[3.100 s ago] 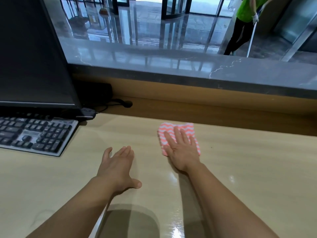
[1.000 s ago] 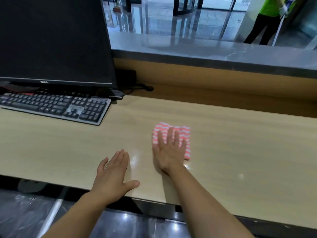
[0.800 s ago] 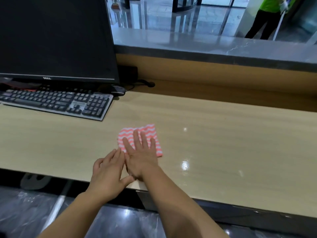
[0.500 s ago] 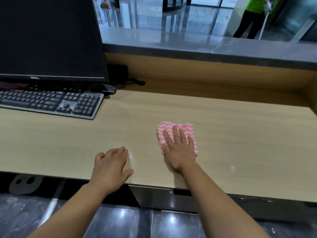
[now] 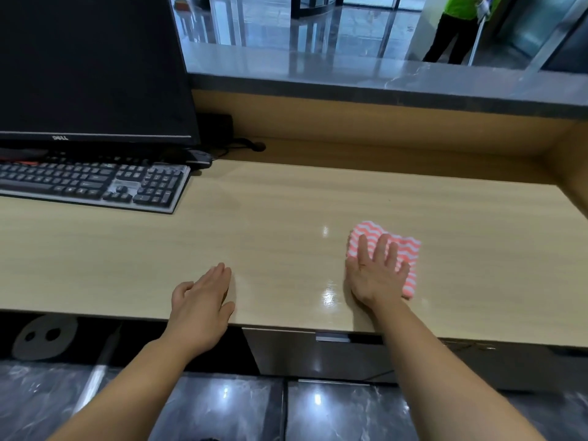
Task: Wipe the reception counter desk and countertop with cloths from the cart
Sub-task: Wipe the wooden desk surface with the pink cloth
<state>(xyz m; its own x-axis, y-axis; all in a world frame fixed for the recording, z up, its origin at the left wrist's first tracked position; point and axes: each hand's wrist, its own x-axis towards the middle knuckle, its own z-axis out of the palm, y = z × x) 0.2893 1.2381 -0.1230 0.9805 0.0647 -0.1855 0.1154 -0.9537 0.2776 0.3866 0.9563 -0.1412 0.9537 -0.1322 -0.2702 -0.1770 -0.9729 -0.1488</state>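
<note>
A folded pink-and-white wavy-striped cloth lies on the pale wooden desk, right of centre near the front edge. My right hand presses flat on the cloth with fingers spread, covering its left half. My left hand rests palm-down on the bare desk at the front edge, fingers together, holding nothing. Above the desk's back wall runs the grey stone countertop.
A black monitor and a keyboard fill the desk's left side, with cables and a small black box behind. A wooden side wall closes the right end. A person in green stands beyond the countertop.
My right hand has slid the cloth to the right across the desk, after a sweep to the left. My left hand stays flat near the front edge.
</note>
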